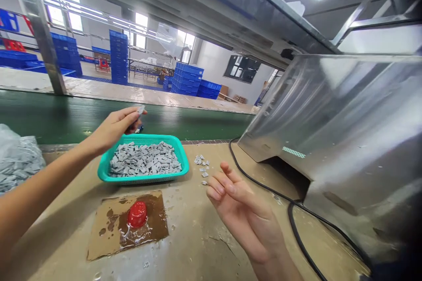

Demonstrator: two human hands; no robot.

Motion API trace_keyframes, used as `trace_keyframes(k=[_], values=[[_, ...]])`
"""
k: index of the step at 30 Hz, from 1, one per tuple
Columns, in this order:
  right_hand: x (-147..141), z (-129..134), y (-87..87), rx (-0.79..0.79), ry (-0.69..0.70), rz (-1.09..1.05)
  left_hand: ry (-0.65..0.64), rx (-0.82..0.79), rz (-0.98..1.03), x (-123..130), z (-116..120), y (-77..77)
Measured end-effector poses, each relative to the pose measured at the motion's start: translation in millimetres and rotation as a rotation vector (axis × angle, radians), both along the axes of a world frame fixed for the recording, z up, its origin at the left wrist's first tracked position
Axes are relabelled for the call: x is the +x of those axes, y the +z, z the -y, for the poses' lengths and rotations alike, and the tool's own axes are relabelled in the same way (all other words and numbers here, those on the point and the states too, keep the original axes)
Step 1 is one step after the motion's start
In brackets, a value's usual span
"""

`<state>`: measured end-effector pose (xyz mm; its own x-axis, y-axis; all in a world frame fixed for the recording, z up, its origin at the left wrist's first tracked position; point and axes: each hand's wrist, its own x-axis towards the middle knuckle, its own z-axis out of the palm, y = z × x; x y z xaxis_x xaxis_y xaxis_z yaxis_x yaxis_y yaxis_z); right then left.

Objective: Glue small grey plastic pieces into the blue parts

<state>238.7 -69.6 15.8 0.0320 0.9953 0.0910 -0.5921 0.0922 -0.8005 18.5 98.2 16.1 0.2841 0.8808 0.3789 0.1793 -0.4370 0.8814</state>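
The person's left arm was stretched out low across the bench, elbow nearly straight, so that the left hand (120,125) hung over the far left side of the green basket (143,180). Its thumb and forefinger pinched a small grey piece (141,109), the other fingers folded underneath. The right hand (242,210) was raised nearer the body, palm turned up and wrist bent, the fingers loosely curled with the thumb close to them; it gripped nothing that I could see. More grey pieces (145,159) heaped the basket, and a few loose pieces (201,162) lay on the bench just right of it. In front of the basket, a wet red lump (137,214) sat on a soaked sheet of cardboard (99,246). A clear bag (16,158) of similar pieces stood at far left. Beyond the green belt (184,118), any lettering on the blue crates (186,77) was too small to read.
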Motion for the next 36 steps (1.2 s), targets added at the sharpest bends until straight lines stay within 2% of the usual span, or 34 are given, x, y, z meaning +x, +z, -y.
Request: trace_keyframes(k=[2, 4, 6, 8, 12, 14, 17, 20, 24, 29, 33, 36], values=[[6.4, -2.1, 3.3, 0.025, -0.001, 0.061, 0.331, 0.141, -0.447, -31.6, -29.3, -11.3], [12.4, -5.3, 6.1, 0.051, -0.031, 0.144, 0.432, 0.117, -0.568, -58.0, -51.0, -25.9], [16.4, -10.2, 8.0, 0.069, -0.062, 0.232, 0.465, 0.084, -0.599, -73.7, -63.9, -39.0], [17.5, -18.0, 8.2, 0.079, -0.068, 0.319, 0.478, 0.079, -0.625, -79.0, -71.2, -47.2], [13.7, -46.1, 2.7, 0.087, -0.001, 0.474, 0.496, 0.093, -0.714, -76.1, -83.9, -50.6], [9.9, -64.8, -2.0, 0.132, 0.013, 0.728, 0.525, 0.077, -0.788, -76.9, -92.2, -50.5], [3.1, -91.6, -8.3, 0.235, -0.001, 1.256, 0.539, 0.03, -0.879, -83.6, -102.9, -53.1], [-3.5, -110.6, -12.6, 0.289, 0.065, 1.501, 0.54, -0.041, -0.927, -88.2, -108.4, -58.2], [-9.1, -123.1, -16.4, 0.317, 0.18, 1.7, 0.516, -0.062, -0.891, -72.9, -115.4, -62.6], [-10.0, -123.8, -18.4, 0.344, 0.188, 1.804, 0.305, -0.056, -0.696, -41.1, -126.7, -63.4], [-10.4, -121.0, -17.9, 0.346, 0.136, 1.768, 0.347, -0.128, -0.47, -41.2, -120.0, -66.6], [-11.6, -122.2, -15.6, 0.319, 0.105, 1.638, 0.41, -0.22, -0.239, -46.5, -107.2, -62.4]])
